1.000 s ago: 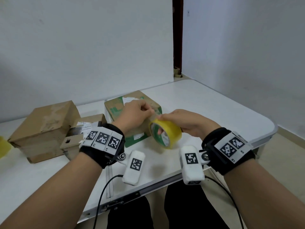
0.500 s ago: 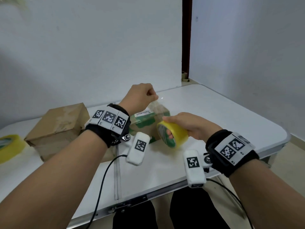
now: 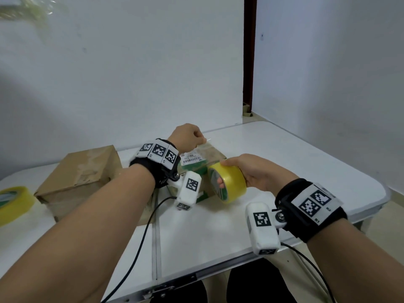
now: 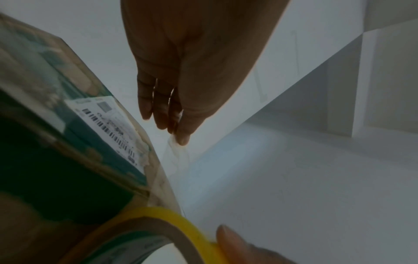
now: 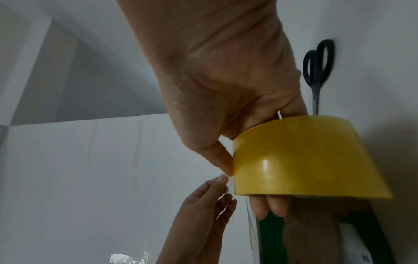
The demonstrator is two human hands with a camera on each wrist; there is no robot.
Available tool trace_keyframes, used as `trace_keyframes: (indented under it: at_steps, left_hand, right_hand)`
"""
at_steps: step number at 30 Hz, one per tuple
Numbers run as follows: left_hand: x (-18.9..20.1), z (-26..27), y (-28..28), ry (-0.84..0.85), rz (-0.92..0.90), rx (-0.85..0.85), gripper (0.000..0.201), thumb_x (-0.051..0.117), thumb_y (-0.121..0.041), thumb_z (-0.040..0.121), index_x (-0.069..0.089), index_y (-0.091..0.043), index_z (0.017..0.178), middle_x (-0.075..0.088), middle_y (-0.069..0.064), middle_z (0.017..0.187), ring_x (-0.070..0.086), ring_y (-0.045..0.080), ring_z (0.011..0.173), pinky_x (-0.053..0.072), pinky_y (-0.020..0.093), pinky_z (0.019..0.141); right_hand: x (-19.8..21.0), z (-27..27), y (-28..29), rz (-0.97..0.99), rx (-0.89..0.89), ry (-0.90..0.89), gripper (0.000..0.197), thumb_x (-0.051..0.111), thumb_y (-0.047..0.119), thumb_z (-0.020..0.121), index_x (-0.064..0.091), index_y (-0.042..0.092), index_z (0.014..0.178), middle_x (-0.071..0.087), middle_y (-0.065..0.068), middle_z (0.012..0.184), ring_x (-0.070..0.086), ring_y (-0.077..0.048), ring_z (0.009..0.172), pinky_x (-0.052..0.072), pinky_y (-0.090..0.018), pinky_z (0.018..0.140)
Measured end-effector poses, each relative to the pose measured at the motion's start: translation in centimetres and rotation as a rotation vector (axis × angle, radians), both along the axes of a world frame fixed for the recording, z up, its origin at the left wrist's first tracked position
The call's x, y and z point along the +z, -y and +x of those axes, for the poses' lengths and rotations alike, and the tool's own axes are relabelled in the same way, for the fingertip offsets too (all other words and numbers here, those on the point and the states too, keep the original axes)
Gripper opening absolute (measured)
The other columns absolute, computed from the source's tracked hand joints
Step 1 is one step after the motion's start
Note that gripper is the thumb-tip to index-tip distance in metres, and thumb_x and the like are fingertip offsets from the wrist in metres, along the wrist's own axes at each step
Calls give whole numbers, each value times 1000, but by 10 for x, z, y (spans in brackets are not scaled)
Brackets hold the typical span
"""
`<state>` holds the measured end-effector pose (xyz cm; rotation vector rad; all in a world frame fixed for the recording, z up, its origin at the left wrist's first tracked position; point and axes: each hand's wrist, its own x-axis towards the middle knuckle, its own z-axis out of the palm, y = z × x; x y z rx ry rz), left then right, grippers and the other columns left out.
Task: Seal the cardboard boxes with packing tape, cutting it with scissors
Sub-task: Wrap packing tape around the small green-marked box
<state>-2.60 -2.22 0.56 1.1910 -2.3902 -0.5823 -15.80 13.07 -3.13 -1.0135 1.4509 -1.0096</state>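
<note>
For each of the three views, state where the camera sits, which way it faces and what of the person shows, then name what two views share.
Head: worn high, facing forward and down at the white table; both forearms, left hand and right hand show.
Left wrist: looks along the left hand's fingers at the green-printed cardboard box.
Right wrist: looks along the right hand at the black-handled scissors.
Shared: all three show the yellow packing tape roll.

wrists: black bands (image 3: 306, 213), white tag panels | white camera pods (image 3: 262, 230) | black cables (image 3: 140, 243)
</note>
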Motion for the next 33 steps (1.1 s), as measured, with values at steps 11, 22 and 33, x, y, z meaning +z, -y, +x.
trace_keyframes:
  at_steps: [11,22,33]
  left_hand:
    - [-17,-7,11,-16,-7,17,11,60,-21,93,63,-11,92,61,-3,85,58,15,81,44,20,65]
    - [-28,-12,18,149,-62,4,22,59,-25,93,65,-10,108,65,6,110,58,23,104,42,28,82]
    - [-29,4,25,241,-17,112,22,49,-21,97,44,-8,114,47,16,126,52,29,99,42,36,83]
  right_hand:
    - [4,-2,5,-8,-90,-73,27,49,29,99,65,8,92,73,-3,67,68,-13,57,52,-22,57]
    - [2,-1,11,2,-147,-93,18,52,30,98,60,14,94,70,3,57,65,-10,51,51,-19,50]
    - [4,-1,6,-1,-116,-39,25,50,29,99,60,8,108,71,-4,65,66,-14,53,54,-22,55]
